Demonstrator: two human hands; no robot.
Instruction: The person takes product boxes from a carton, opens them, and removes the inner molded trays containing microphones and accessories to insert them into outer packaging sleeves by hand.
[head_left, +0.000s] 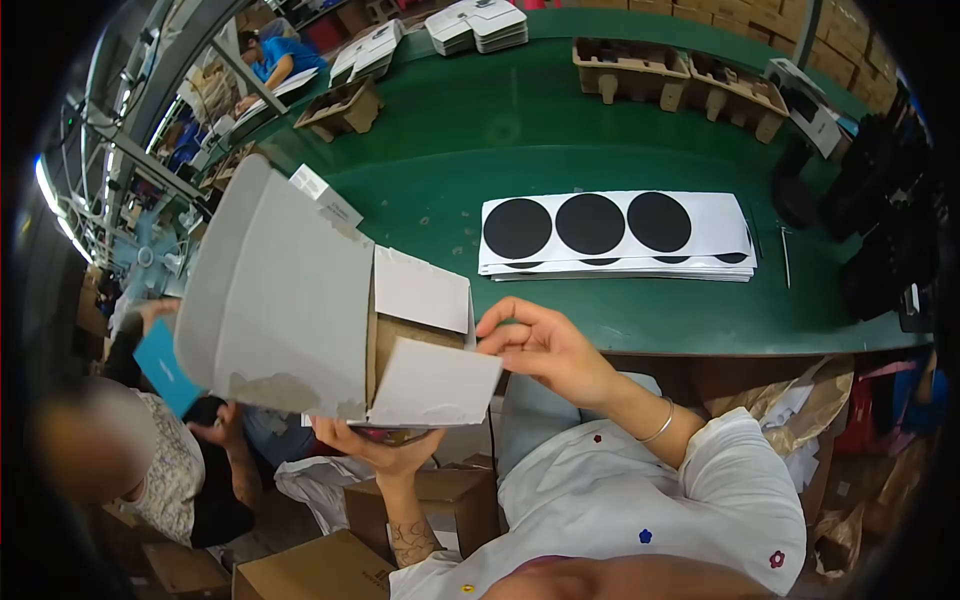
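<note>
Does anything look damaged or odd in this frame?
Yes: the open grey-and-white cardboard box in the left hand has darker, ragged-edged patches along its broad lid. They break the otherwise even grey; whether stains or torn paper, I cannot tell.

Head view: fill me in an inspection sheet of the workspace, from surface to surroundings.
Surface: green tabletop, bearing small pale marks.
Job's things: open box, grey panel outspread, white flaps at one end.
Clutter: stacked sheets with black circles; brown trays along the far side.
Hands: left hand supports the box from below; right hand at a flap's edge, contact unclear.
Cables: thin dark line below the box, possibly a cord.
Surroundings: co-worker at left; cartons below.
</note>
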